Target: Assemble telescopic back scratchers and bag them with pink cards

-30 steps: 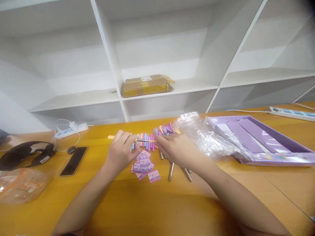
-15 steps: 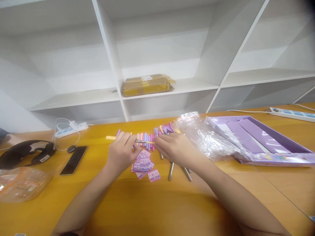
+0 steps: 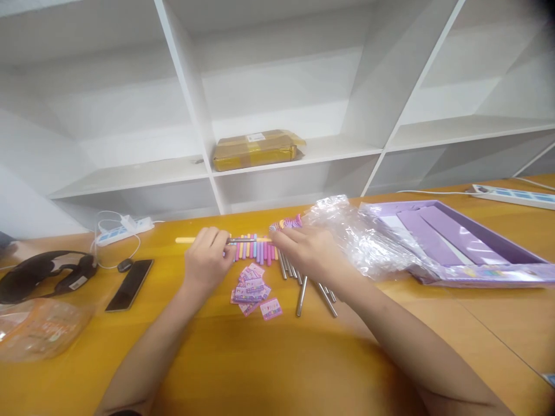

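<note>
A slim yellow-and-silver rod [image 3: 243, 240] is held level between my two hands, above the table. Its thick yellow end pokes out past the left side of my left hand [image 3: 208, 254], whose fingers are wrapped round it. My right hand [image 3: 303, 248] pinches the thin yellow tip at the other end. Behind and below the rod lies a row of short pastel sticks [image 3: 260, 252] in pink, purple, yellow and blue. Small pink printed cards [image 3: 251, 286] are heaped in front of them. Several silver metal tubes [image 3: 302, 297] lie partly under my right hand.
Striped curled pieces [image 3: 286, 222] and crumpled clear plastic [image 3: 359, 237] lie behind my right hand, beside an open purple box [image 3: 477, 242]. At left are a phone [image 3: 130, 284], black headgear [image 3: 47, 274], an orange-clear bag [image 3: 43, 326] and a power strip [image 3: 125, 231]. A taped parcel [image 3: 255, 151] sits on the shelf.
My left hand has shifted left and slightly up, farther from my right hand. More of the rod's silver part shows between them, and the rod is now almost level.
</note>
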A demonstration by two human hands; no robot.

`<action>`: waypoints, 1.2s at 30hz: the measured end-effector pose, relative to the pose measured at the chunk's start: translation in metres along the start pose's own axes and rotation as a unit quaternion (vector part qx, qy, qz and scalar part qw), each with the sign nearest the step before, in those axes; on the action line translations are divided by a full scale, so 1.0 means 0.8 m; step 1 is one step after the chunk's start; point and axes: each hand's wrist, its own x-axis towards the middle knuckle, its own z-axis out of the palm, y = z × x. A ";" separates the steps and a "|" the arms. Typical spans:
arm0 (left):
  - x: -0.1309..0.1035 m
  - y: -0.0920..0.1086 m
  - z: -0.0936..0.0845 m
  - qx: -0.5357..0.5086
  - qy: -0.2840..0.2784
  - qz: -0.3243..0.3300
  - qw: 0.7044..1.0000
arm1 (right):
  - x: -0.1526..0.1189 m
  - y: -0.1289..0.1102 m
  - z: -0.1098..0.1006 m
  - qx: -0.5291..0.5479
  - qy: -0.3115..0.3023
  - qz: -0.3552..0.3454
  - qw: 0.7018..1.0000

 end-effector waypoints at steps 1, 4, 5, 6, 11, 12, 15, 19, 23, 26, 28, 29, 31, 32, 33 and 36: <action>0.002 -0.012 0.002 0.007 0.002 -0.011 1.000 | 0.000 0.009 0.001 -0.009 -0.001 0.018 1.000; 0.008 -0.046 0.005 0.019 0.008 -0.015 1.000 | 0.000 0.037 0.006 -0.028 0.004 0.058 0.998; 0.010 -0.054 0.006 0.013 0.004 -0.009 1.000 | 0.001 0.046 0.008 -0.031 0.006 0.061 0.998; 0.012 -0.059 0.007 0.004 0.001 -0.003 1.000 | 0.001 0.053 0.009 -0.033 0.007 0.062 0.998; 0.019 -0.096 0.001 0.046 0.029 -0.027 0.998 | -0.011 0.104 0.008 -0.059 0.043 0.110 0.991; 0.018 -0.113 -0.004 0.066 0.038 -0.039 0.996 | -0.018 0.123 0.005 -0.062 0.054 0.139 0.987; 0.012 -0.173 -0.027 0.114 0.065 -0.081 0.988 | -0.052 0.199 -0.008 -0.052 0.062 0.253 0.964; -0.002 -0.216 -0.045 0.106 0.029 -0.070 0.991 | -0.096 0.283 -0.016 -0.035 0.032 0.371 0.927; -0.002 -0.198 -0.039 0.069 0.040 -0.035 0.996 | -0.109 0.299 -0.014 -0.041 0.013 0.422 0.906; 0.003 -0.185 -0.036 0.053 0.045 -0.038 0.997 | -0.109 0.288 -0.015 -0.035 0.025 0.427 0.903; 0.005 -0.183 -0.038 0.047 0.038 -0.046 0.997 | -0.110 0.280 -0.016 -0.017 0.045 0.405 0.913; 0.005 -0.184 -0.039 0.048 0.036 -0.047 0.997 | -0.110 0.276 -0.017 -0.012 0.057 0.391 0.918; 0.004 -0.185 -0.042 0.057 0.041 -0.044 0.997 | -0.110 0.271 -0.017 -0.008 0.074 0.372 0.925; 0.004 -0.186 -0.043 0.062 0.046 -0.040 0.996 | -0.110 0.269 -0.016 -0.007 0.080 0.364 0.928; 0.004 -0.186 -0.043 0.064 0.051 -0.035 0.996 | -0.108 0.267 -0.016 -0.007 0.085 0.356 0.930; 0.004 -0.184 -0.043 0.062 0.056 -0.018 0.996 | -0.103 0.262 -0.014 -0.015 0.112 0.324 0.939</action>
